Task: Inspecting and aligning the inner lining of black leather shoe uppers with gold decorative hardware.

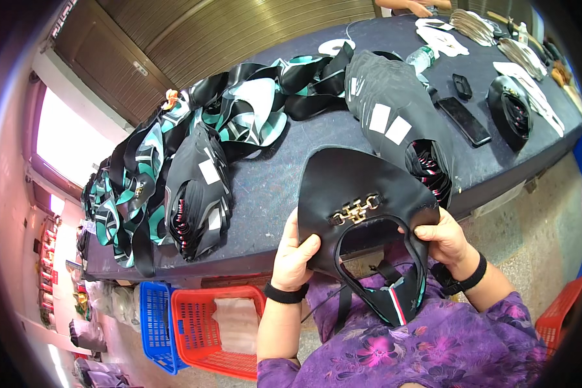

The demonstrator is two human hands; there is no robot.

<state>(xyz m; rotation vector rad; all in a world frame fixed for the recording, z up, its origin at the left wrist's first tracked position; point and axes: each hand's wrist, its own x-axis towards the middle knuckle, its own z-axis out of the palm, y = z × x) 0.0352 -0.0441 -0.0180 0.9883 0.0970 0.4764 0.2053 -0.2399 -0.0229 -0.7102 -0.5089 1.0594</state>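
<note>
One black upper (359,171), two hands (294,257) (447,239)

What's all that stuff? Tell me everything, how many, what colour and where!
Table: one, dark, ahead
Held piece: one, black with gold ornament, lower middle
Loose pile: uncountable, black, teal and white, table's left and far side
Bundles: three, black, table's left, middle and right
Phone: one, black, left of right bundle
Small case: one, black, beyond phone
Bottle: one, clear, beside middle bundle
Flat pieces: several, white, table's far right
Left baskets: two, blue and red, below table
Right basket: one, red, right edge
Co-worker's hand: one clear, bare, far edge
Shirt: one, purple, lower right
Left grip: one, bare, piece's left
Right grip: one, bare, piece's right
</note>
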